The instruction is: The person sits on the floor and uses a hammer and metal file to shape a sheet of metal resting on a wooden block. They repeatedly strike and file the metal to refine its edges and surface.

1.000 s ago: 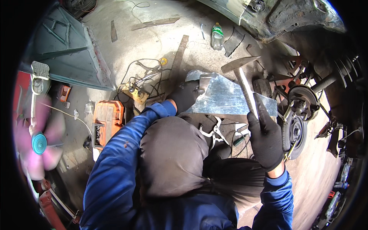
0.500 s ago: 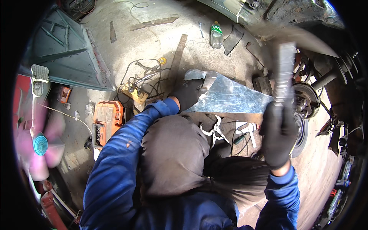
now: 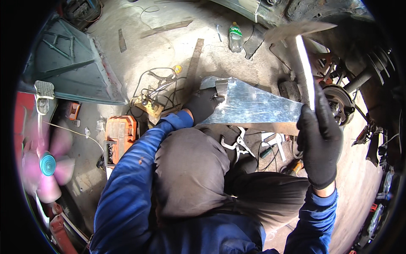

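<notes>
My right hand (image 3: 322, 144), in a black glove, is closed around the shiny metal handle of a hammer (image 3: 303, 65). The hammer is raised above the right end of a sheet of bare metal (image 3: 260, 101), its head toward the top of the view and blurred. Over at the sheet's left end, my gloved left hand (image 3: 202, 105) is closed on a small flat metal piece (image 3: 221, 87), which stands against the sheet's surface. Whether that piece is a chisel or a plain strip I cannot tell. Under the sheet's near edge shows a brown bar (image 3: 270, 127).
Locking pliers (image 3: 239, 143) and a yellow-orange tool (image 3: 296, 167) lie near my knees. To the left are an orange toolbox (image 3: 120, 137), a spinning pink fan (image 3: 48, 164) and a cabled yellow socket block (image 3: 148, 106). A green-labelled bottle (image 3: 236, 39) stands beyond; a wheel hub (image 3: 338, 103) is at right.
My right hand has shifted slightly right, and the hammer now leans more to the left with less blur. The flat piece in my left hand has moved a little left and stands straighter.
</notes>
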Available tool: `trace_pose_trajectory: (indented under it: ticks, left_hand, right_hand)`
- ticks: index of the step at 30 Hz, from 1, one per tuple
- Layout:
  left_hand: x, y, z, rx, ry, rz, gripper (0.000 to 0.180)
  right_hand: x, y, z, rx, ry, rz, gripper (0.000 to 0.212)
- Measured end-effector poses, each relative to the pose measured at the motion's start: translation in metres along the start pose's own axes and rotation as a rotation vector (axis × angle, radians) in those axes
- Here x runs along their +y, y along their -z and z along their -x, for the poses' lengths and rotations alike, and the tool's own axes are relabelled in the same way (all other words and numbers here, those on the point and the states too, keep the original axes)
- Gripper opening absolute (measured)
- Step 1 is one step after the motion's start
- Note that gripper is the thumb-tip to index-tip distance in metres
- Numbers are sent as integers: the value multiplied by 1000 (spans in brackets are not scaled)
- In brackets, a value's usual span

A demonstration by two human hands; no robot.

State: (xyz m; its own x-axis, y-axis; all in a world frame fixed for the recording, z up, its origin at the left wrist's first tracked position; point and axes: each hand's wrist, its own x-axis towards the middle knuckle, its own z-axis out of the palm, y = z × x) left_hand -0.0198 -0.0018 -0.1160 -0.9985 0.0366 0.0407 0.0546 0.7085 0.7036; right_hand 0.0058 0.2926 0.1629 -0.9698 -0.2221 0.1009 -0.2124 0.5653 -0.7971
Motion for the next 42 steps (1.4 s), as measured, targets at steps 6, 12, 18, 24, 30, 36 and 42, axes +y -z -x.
trace_pose_trajectory:
  ticks: [6,12,18,24,30,36,42]
  left_hand:
    - [14,0,-4,-102,-15,-177,34]
    - [14,-1,-1,81,-46,-26,37]
    - [3,0,-3,-86,-47,-120,46]
    - [24,0,-5,-4,50,-23,46]
    - [8,-8,-9,22,-53,-17,47]
    - [-7,-15,-6,-42,95,123,53]
    - [18,-3,-10,-44,34,9,51]
  right_hand:
    - [24,-36,-3,41,338,109,50]
    - [77,-40,6,-268,134,374,52]
    - [24,-15,2,-180,47,62,50]
    - [2,-7,-3,244,277,-331,53]
    - [52,-30,0,-205,215,471,52]
    - [26,-6,-7,-60,177,143,52]
    - [-9,12,-12,333,242,-197,51]
